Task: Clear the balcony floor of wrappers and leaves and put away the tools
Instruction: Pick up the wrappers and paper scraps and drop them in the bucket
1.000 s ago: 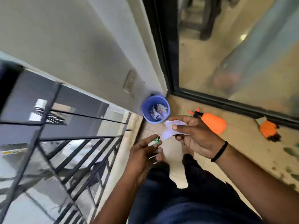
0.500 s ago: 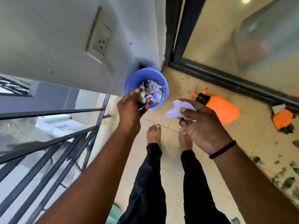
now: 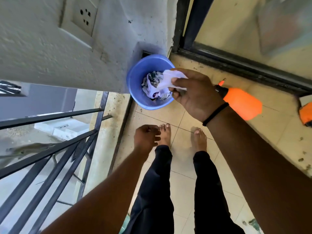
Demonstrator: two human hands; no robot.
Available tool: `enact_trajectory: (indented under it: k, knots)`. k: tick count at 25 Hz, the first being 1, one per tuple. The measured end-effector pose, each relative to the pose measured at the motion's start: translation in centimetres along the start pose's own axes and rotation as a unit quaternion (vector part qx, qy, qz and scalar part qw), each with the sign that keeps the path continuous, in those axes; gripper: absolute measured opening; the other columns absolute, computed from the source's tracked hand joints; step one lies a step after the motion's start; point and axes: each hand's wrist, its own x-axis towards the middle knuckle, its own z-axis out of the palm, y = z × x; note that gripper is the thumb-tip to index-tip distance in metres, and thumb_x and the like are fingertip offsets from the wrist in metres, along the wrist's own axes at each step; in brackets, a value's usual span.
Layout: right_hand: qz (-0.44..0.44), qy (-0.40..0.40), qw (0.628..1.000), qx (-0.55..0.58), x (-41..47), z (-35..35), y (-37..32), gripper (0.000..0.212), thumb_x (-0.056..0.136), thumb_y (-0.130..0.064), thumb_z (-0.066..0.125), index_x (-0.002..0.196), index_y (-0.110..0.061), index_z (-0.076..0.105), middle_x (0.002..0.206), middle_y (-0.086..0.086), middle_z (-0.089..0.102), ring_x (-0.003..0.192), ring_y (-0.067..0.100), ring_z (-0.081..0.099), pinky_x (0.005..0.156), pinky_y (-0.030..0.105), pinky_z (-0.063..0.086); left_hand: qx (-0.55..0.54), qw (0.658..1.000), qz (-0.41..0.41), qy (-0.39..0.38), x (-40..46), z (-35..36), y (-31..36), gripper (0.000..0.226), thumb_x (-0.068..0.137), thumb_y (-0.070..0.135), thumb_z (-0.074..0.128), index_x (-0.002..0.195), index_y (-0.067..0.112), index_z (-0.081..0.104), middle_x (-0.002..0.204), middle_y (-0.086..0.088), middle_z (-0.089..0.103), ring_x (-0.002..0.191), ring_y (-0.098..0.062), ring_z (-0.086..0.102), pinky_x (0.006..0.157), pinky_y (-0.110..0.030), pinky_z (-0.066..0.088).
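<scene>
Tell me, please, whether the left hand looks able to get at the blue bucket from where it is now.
Probably yes: the left hand holds nothing and hangs near the blue bucket, with bare floor between; the right hand with its white wrapper covers only the far rim.

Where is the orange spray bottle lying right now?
In the head view, the orange spray bottle lies on the tiled floor right of the blue bucket, partly behind the right hand, near the dark door track.
</scene>
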Motion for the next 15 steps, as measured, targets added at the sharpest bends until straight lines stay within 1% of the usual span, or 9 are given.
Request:
enact_trajectory:
  k: [2, 3, 4, 5, 6, 7, 8, 11, 15]
  knots:
    - [0.045, -0.021, 0.999, 0.012, 2.6, 1.5, 0.7, 0.014, 0.099, -0.007, 0.057, 0.109, -0.014, 0.065, 0.094, 0.013, 0.062, 0.071, 0.023, 0.055, 0.062, 0.028, 0.049, -0.013, 1.0, -0.009, 0.008, 0.1, 0.3, -0.2, 0.013, 0.097, 0.01, 0.06, 0.104, 0.004, 0.069, 0.094, -0.017, 0.075, 0.07, -0.022, 0.069, 0.056, -0.026, 0.055]
    - [0.08, -0.023, 0.996, 0.027, 3.5, 1.7, 1.2, 0.019, 0.101, -0.019, 0.057, 0.12, -0.016, 0.062, 0.095, 0.011, 0.06, 0.073, 0.022, 0.054, 0.065, 0.029, 0.05, -0.021, 1.0, -0.012, 0.016, 0.2, 0.5, 0.0, 0.015, 0.097, 0.011, 0.058, 0.105, 0.005, 0.069, 0.095, -0.016, 0.075, 0.073, -0.023, 0.071, 0.058, -0.027, 0.056]
    - [0.113, -0.014, 0.993, 0.042, 4.5, 1.4, 1.8, 0.035, 0.102, -0.031, 0.056, 0.135, -0.019, 0.054, 0.106, 0.01, 0.061, 0.083, 0.023, 0.058, 0.072, 0.031, 0.052, -0.032, 0.999, -0.012, 0.023, 0.4, 0.7, 0.5, 0.015, 0.098, 0.012, 0.057, 0.105, 0.006, 0.069, 0.096, -0.015, 0.076, 0.075, -0.024, 0.071, 0.061, -0.028, 0.057]
    - [0.133, 0.007, 0.99, 0.049, 5.4, 1.0, 2.5, 0.049, 0.102, -0.039, 0.053, 0.147, -0.023, 0.044, 0.129, 0.009, 0.058, 0.105, 0.024, 0.06, 0.086, 0.035, 0.052, -0.048, 0.998, -0.01, 0.026, 0.6, 0.7, 1.1, 0.016, 0.098, 0.012, 0.056, 0.106, 0.006, 0.069, 0.097, -0.015, 0.075, 0.078, -0.025, 0.072, 0.062, -0.029, 0.057]
    - [0.142, 0.037, 0.988, 0.054, 6.1, 0.4, 3.1, 0.055, 0.103, -0.043, 0.05, 0.153, -0.025, 0.036, 0.149, 0.006, 0.046, 0.128, 0.027, 0.051, 0.101, 0.039, 0.047, -0.066, 0.998, -0.005, 0.023, 0.8, 0.8, 1.8, 0.016, 0.098, 0.012, 0.056, 0.107, 0.006, 0.068, 0.097, -0.016, 0.075, 0.079, -0.026, 0.071, 0.063, -0.03, 0.057]
    - [0.144, 0.063, 0.986, 0.062, 6.3, -0.4, 3.7, 0.054, 0.104, -0.044, 0.046, 0.153, -0.025, 0.035, 0.158, 0.004, 0.036, 0.14, 0.028, 0.042, 0.11, 0.042, 0.04, -0.081, 0.997, 0.001, 0.017, 0.8, 0.9, 2.6, 0.015, 0.098, 0.011, 0.056, 0.106, 0.005, 0.067, 0.097, -0.016, 0.074, 0.079, -0.028, 0.07, 0.063, -0.03, 0.057]
    - [0.144, 0.08, 0.984, 0.07, 6.1, -1.1, 4.3, 0.048, 0.105, -0.044, 0.043, 0.148, -0.025, 0.039, 0.158, 0.006, 0.035, 0.143, 0.03, 0.038, 0.112, 0.042, 0.036, -0.094, 0.995, 0.005, 0.009, 0.8, 0.9, 3.3, 0.014, 0.099, 0.01, 0.056, 0.105, 0.004, 0.066, 0.096, -0.017, 0.072, 0.077, -0.028, 0.068, 0.06, -0.029, 0.057]
    - [0.157, 0.107, 0.979, 0.071, 4.3, -3.6, 6.5, 0.039, 0.104, -0.044, 0.043, 0.137, -0.024, 0.047, 0.145, 0.014, 0.049, 0.134, 0.035, 0.048, 0.104, 0.044, 0.041, -0.114, 0.993, 0.005, -0.007, 0.5, 1.1, 4.4, 0.011, 0.099, 0.008, 0.055, 0.103, 0.004, 0.065, 0.094, -0.017, 0.07, 0.076, -0.029, 0.065, 0.057, -0.027, 0.056]
    - [0.208, 0.139, 0.968, 0.029, -0.2, -7.3, 8.7, 0.045, 0.101, -0.047, 0.049, 0.129, -0.012, 0.052, 0.127, 0.018, 0.064, 0.111, 0.036, 0.065, 0.089, 0.041, 0.051, -0.11, 0.994, -0.009, -0.008, -1.2, 0.9, 3.4, 0.019, 0.1, 0.007, 0.051, 0.11, 0.0, 0.066, 0.092, -0.016, 0.07, 0.079, -0.03, 0.066, 0.074, -0.036, 0.052]
